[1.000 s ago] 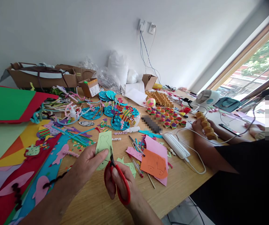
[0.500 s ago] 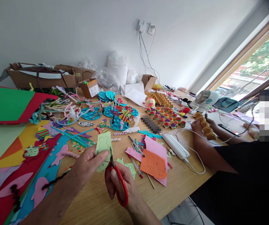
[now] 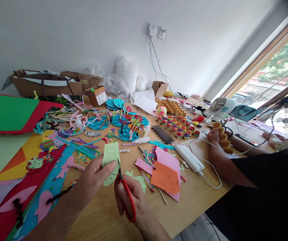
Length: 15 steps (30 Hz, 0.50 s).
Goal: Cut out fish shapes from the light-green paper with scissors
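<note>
My left hand [image 3: 96,175] pinches a light green paper [image 3: 111,152] with fish outlines drawn on it, thumb on top. A pair of red-handled scissors [image 3: 129,202] is in my right hand [image 3: 133,194], fingers through the loops. The dark blades touch the right edge of the paper, close to my left thumb; the handles are nearly together. Just behind my right hand lie green paper scraps [image 3: 140,180]. Right of them an orange paper [image 3: 166,177] with pencilled fish rests on a pink sheet [image 3: 167,157], beside several pens.
Pink fish cutouts [image 3: 43,204] and coloured sheets cover the left side. Blue decorated discs [image 3: 97,123], painted egg-carton pieces [image 3: 181,127] and a white power strip [image 3: 190,157] lie farther back. At right a co-worker's hand [image 3: 213,136] holds an egg-carton strip [image 3: 222,140], near a fan [image 3: 221,105].
The scissor handles have come closer together, and the blades have closed at the paper's edge. My left hand keeps its hold on the paper. The co-worker's egg-carton strip has tilted slightly.
</note>
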### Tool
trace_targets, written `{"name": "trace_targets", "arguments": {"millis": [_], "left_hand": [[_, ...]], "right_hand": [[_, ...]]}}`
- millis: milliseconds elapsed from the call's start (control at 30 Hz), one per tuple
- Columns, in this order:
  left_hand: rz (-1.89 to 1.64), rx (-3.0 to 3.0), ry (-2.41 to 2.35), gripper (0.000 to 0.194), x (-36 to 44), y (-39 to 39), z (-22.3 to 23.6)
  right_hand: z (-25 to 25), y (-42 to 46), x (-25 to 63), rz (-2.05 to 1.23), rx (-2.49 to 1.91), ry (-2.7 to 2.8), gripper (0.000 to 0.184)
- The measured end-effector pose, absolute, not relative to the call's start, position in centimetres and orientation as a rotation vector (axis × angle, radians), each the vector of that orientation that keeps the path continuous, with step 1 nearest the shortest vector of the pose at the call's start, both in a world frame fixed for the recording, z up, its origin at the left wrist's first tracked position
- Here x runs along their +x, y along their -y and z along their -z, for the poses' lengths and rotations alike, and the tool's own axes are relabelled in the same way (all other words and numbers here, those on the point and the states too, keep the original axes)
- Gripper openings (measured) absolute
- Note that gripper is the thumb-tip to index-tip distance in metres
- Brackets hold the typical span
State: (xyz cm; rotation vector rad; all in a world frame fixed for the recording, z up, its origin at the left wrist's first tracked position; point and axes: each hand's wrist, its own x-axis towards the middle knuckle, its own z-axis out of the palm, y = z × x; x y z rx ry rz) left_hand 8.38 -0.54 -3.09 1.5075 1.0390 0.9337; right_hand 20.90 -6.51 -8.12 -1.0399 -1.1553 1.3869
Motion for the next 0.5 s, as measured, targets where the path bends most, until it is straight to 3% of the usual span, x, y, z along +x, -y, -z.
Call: {"name": "trace_targets", "arguments": {"millis": [500], "left_hand": [[-0.881,1.543,-0.984,0.019,8.03,0.22,2.22]], "right_hand": [[7.5,6.64,21.21,-1.474,-1.018,1.178,0.059]]}}
